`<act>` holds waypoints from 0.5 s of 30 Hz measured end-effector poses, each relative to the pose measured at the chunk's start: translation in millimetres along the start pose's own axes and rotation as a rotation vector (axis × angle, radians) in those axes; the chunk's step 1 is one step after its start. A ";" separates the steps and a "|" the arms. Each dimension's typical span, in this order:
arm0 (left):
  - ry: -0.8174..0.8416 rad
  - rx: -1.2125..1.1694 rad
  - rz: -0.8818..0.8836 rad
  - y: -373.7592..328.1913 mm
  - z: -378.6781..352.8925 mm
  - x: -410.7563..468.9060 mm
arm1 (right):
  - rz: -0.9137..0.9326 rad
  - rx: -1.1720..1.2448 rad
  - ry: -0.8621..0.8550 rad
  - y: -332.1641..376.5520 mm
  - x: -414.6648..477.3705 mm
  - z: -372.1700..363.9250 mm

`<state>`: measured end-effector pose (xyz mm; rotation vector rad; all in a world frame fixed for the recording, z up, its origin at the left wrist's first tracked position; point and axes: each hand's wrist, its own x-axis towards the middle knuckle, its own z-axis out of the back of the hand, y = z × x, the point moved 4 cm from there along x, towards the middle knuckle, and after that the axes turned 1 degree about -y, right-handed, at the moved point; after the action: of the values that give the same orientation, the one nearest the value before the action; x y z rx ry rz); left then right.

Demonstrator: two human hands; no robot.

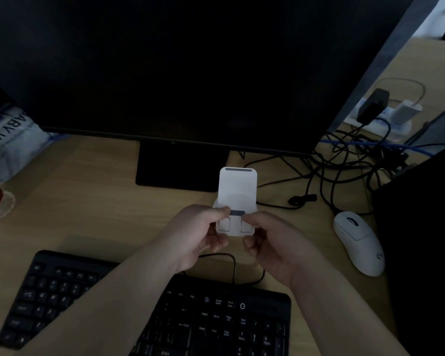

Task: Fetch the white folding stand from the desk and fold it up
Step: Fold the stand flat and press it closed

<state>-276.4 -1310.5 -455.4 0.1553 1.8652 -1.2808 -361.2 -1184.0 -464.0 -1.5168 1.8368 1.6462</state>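
Observation:
The white folding stand (237, 191) is held upright above the wooden desk (93, 201), in front of the monitor's base. It has a tall back panel with a grey strip at its top and another near its bottom, and two small lips at the foot. My left hand (199, 233) pinches the stand's lower left edge with thumb and fingers. My right hand (272, 242) grips the lower right edge in the same way. Both forearms reach in over the keyboard. The stand's base is hidden behind the panel and my fingers.
A large dark monitor (190, 68) fills the top. A black keyboard (216, 319) lies below my arms. A white mouse (359, 242) sits at the right, with tangled cables (350, 160) and a power strip (385, 119) behind. A wipes pack (8, 142) lies far left.

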 end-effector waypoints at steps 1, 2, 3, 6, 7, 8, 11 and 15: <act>-0.007 0.003 0.000 -0.1 -0.1 0.0 | -0.024 0.018 -0.003 -0.1 0.4 -0.5; -0.015 0.008 0.001 -0.1 0.0 0.0 | -0.047 0.030 -0.003 -0.7 1.2 -0.3; -0.022 0.014 0.004 0.1 0.0 0.1 | -0.066 0.037 0.002 -1.1 1.4 -0.5; -0.038 0.030 0.009 0.4 -0.4 0.4 | -0.058 0.009 0.030 -1.4 0.5 -0.7; -0.043 0.033 0.008 0.7 -0.3 1.1 | -0.033 -0.019 0.050 -0.1 -1.0 -0.8; -0.045 0.032 0.009 1.4 0.1 1.6 | 0.003 -0.070 0.069 1.9 -2.7 -0.3; -0.027 -0.006 0.021 2.7 1.1 1.8 | 0.162 -0.381 -0.008 15.0 -9.1 4.2; -0.018 -0.091 0.066 2.8 2.8 1.5 | 0.453 -0.655 -0.193 30.7 -6.2 5.6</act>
<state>-274.3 -1312.0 -458.7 0.1551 1.8837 -1.1469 -385.3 -1181.6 -443.4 -1.1044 1.7032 2.7008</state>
